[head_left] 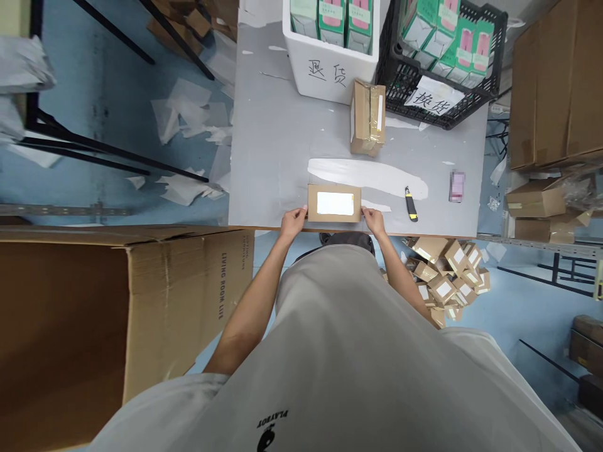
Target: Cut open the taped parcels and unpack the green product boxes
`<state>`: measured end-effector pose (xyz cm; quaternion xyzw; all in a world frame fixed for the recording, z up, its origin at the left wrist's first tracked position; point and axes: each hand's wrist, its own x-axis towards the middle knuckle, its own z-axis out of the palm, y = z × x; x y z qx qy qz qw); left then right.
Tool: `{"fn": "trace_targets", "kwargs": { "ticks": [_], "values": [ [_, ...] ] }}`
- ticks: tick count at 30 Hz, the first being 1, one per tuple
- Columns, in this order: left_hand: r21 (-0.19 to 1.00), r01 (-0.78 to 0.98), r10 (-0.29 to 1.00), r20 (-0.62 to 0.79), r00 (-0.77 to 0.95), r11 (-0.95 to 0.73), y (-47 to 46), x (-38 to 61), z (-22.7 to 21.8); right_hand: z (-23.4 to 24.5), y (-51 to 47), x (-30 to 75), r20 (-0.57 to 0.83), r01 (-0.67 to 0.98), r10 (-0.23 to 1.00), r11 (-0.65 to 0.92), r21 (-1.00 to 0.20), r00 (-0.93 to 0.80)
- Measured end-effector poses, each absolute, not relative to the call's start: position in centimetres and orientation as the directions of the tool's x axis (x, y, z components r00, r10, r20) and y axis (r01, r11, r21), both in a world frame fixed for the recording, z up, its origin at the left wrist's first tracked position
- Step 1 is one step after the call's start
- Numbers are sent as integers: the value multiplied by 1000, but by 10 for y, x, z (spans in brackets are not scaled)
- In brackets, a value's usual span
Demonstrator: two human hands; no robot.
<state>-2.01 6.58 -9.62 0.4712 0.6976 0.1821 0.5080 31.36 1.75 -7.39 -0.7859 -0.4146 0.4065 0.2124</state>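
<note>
A small cardboard box (311, 204) with a white label on top lies at the table's front edge. My left hand (294, 222) grips its left end, fingers closed against the side. At the opposite end my right hand (373, 221) pinches the box's right side. Farther right rests a yellow and black utility knife (411, 206), apart from both hands. Behind the labelled box stands a second, taped cardboard box (367, 119). The undersides of both hands' fingers are partly hidden.
A white bin (301, 69) and a black crate (452, 119) hold green and pink boxes at the table's back. A big open carton (188, 301) stands at left. Several labelled boxes (444, 289) are heaped on the floor at right. Paper scraps (183, 113) litter the left floor.
</note>
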Motion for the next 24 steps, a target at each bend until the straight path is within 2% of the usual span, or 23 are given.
{"fn": "trace_targets", "kwargs": {
  "ticks": [4,11,16,19,24],
  "values": [
    [724,456,832,-551,-71,518,52,-29,-103,-77,-4,312,-492,442,799,-602,-665,347],
    [759,449,850,-526,-3,472,37,-23,-94,-72,-16,302,-489,401,810,-585,-705,323],
    [865,385,941,-338,-23,320,59,-25,-69,-46,17,316,-378,357,863,-488,-796,335],
    [880,385,960,-272,-73,278,76,-28,-56,-29,37,317,-314,366,887,-432,-824,339],
    [833,402,924,-351,-150,381,86,-25,-56,-26,45,300,-368,411,859,-498,-764,357]
  ]
}}
